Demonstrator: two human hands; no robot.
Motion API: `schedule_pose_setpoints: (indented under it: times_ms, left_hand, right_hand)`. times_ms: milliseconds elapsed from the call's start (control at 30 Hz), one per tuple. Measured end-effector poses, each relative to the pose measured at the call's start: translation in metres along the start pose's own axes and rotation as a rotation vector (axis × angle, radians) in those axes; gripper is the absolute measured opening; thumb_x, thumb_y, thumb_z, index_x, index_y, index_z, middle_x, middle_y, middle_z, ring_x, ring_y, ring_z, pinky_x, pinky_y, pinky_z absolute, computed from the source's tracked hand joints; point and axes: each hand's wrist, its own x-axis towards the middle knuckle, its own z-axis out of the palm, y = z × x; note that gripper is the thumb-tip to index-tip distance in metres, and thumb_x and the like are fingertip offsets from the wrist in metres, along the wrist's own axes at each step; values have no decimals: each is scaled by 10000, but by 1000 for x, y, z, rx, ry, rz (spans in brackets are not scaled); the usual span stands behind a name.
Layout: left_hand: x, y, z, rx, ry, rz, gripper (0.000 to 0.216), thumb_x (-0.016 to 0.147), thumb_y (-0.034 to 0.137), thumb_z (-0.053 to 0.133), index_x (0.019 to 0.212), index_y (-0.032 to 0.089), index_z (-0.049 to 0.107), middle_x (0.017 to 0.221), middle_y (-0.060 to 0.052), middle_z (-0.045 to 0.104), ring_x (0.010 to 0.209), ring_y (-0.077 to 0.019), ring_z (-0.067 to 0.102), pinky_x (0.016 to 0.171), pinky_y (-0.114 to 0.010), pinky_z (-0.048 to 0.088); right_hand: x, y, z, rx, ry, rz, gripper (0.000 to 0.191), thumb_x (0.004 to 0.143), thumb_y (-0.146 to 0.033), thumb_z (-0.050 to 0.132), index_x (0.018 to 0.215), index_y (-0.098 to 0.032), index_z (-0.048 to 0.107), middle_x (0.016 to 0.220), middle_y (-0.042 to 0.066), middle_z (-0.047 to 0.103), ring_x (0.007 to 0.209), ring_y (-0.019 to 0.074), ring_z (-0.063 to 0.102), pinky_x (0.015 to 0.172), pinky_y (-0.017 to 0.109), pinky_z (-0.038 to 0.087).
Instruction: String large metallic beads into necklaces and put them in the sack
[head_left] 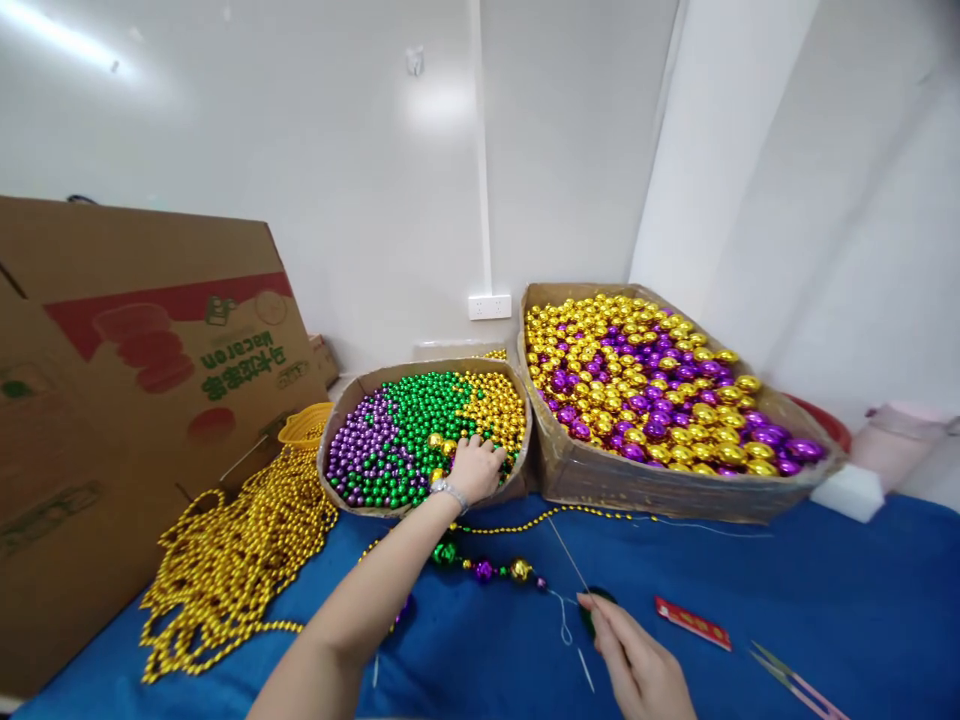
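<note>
My left hand point(478, 470), wearing a bracelet on its wrist, reaches among the small beads point(427, 410) in a cardboard box point(352, 505). Its fingers look slightly apart on green and gold beads; their tips are partly hidden. My right hand point(634, 650) pinches a long thin needle point(568, 553) that points up and left. Left of that hand, pale thread point(564, 620) loops on the blue cloth. A strand of mixed beads, with a purple bead point(482, 571) and a large gold bead point(520, 569), lies below the box and runs under my left forearm.
A bigger box point(600, 475) of gold and purple beads stands at right. Gold bead chains point(240, 560) are heaped at left beside a Macaron carton point(150, 400) and a yellow basket point(306, 425). A red packet point(691, 623) and thread snips point(795, 680) lie on the blue cloth point(750, 570).
</note>
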Motion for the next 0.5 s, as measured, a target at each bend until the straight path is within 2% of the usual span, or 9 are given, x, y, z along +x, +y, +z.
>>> schedule_pose_setpoints:
  times_ms: [100, 167, 233, 300, 400, 500]
  left_hand:
    - [-17, 6, -6, -131, 40, 1, 325, 766, 211, 593, 1087, 190, 548, 1046, -93, 593, 1002, -252, 521, 875, -392, 397]
    - [-37, 13, -11, -494, 49, -36, 364, 799, 272, 582, 1141, 190, 486, 1053, -76, 585, 937, -205, 569, 818, -337, 451]
    - [-59, 20, -14, -993, -1, -118, 376, 785, 318, 622, 1108, 184, 482, 1003, -61, 594, 848, -181, 609, 744, -310, 488]
    - [-78, 27, -14, -1363, -66, -215, 381, 752, 331, 674, 1059, 172, 514, 956, -61, 606, 776, -168, 626, 678, -289, 500]
    - [-97, 32, -12, -1616, -83, -313, 376, 737, 325, 704, 1047, 157, 575, 985, -86, 620, 732, -142, 624, 635, -249, 484]
    - [-104, 33, -8, -1717, -65, -358, 383, 731, 322, 713, 1064, 162, 609, 1051, -102, 618, 716, -124, 615, 613, -229, 465]
  right_hand:
    - [-3, -4, -2, -25, 6, -24, 311, 931, -346, 394, 1065, -199, 633, 980, 62, 715, 887, 168, 685, 754, 214, 561]
    - [-5, -7, -2, -39, 21, -38, 311, 930, -342, 399, 1078, -190, 627, 981, 65, 713, 890, 166, 684, 778, 220, 555]
    - [-5, -11, -1, -42, 31, -71, 304, 928, -327, 407, 1071, -177, 629, 967, 73, 714, 879, 163, 685, 778, 217, 553]
    - [-5, -15, -1, -35, 33, -125, 285, 926, -298, 414, 1057, -174, 634, 952, 78, 716, 863, 162, 687, 771, 218, 555]
    - [-5, -20, -1, -32, 25, -201, 265, 919, -256, 420, 1057, -177, 633, 934, 77, 719, 836, 166, 689, 733, 231, 565]
    - [-7, -22, -2, -64, 16, -230, 264, 917, -244, 420, 1055, -181, 636, 916, 73, 722, 813, 175, 691, 703, 252, 569]
